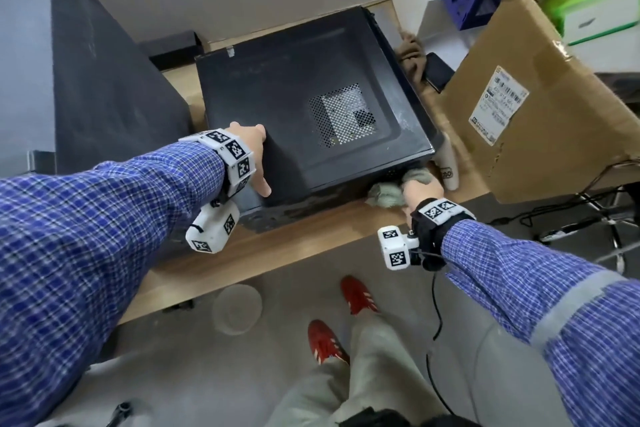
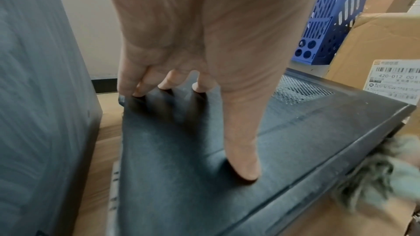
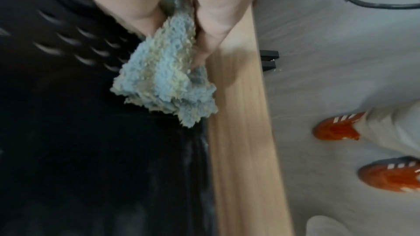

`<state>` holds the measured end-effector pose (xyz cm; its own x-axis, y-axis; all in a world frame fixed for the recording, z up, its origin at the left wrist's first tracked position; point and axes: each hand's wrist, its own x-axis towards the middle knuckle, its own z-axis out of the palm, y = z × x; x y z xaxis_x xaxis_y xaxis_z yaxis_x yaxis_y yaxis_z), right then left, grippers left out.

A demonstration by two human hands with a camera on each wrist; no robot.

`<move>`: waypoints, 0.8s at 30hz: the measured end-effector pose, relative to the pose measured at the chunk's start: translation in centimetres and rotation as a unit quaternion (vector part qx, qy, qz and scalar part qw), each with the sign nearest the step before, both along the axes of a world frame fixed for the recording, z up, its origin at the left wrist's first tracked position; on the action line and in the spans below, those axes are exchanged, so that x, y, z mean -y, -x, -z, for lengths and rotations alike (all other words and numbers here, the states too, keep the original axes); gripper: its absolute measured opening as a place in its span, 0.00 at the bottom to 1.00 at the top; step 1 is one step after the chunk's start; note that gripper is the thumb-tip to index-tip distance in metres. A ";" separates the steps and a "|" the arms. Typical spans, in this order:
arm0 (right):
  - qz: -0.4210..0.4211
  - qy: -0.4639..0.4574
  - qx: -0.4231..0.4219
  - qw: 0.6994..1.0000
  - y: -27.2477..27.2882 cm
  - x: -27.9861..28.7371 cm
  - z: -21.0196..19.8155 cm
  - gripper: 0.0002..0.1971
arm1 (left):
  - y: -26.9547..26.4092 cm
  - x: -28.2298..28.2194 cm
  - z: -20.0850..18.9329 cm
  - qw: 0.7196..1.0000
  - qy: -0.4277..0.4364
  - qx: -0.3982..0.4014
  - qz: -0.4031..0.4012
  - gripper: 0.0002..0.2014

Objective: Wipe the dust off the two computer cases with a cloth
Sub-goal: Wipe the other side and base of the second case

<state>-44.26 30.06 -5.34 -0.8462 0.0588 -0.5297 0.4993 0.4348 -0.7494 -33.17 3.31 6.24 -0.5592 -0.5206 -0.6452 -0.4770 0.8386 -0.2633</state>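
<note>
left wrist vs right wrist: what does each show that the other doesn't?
Left wrist only: left hand with fingers spread, pressing the lying case's top panel, the upright case, blue crate, cardboard box.
Right wrist only: right hand gripping the cloth, red shoes, floor.
Both: lying case, cloth, wooden desk.

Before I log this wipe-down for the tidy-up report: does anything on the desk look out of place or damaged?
Second brown cloth lies crumpled behind the flat computer case, beside a phone. The cardboard box looks dented.
</note>
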 end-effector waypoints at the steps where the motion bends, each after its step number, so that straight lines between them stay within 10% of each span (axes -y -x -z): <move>1: 0.037 0.018 -0.003 0.999 0.1 -0.1 -0.7 0.15 | -0.1 0.1 0.0 1.000 0.000 0.002 -0.003 0.58; 7: 0.053 0.070 0.011 0.996 0.6 -1.2 -2.1 0.25 | -0.2 0.1 0.0 1.000 -0.009 0.014 -0.006 0.64; 18: -0.124 -0.063 -0.159 0.978 -1.4 -3.1 -3.3 0.13 | 0.1 -0.3 -0.6 1.000 -0.008 0.004 -0.003 0.57; 24: -0.016 -0.037 -0.041 0.998 1.6 -2.4 1.3 0.15 | 0.0 -0.7 -1.0 1.000 0.006 -0.003 -0.003 0.54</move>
<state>-45.81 32.45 -6.64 -0.8889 0.0675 -0.4532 0.4219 0.5060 -0.7523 -33.22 4.03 7.25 -0.5598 -0.5312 -0.6360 -0.4826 0.8329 -0.2709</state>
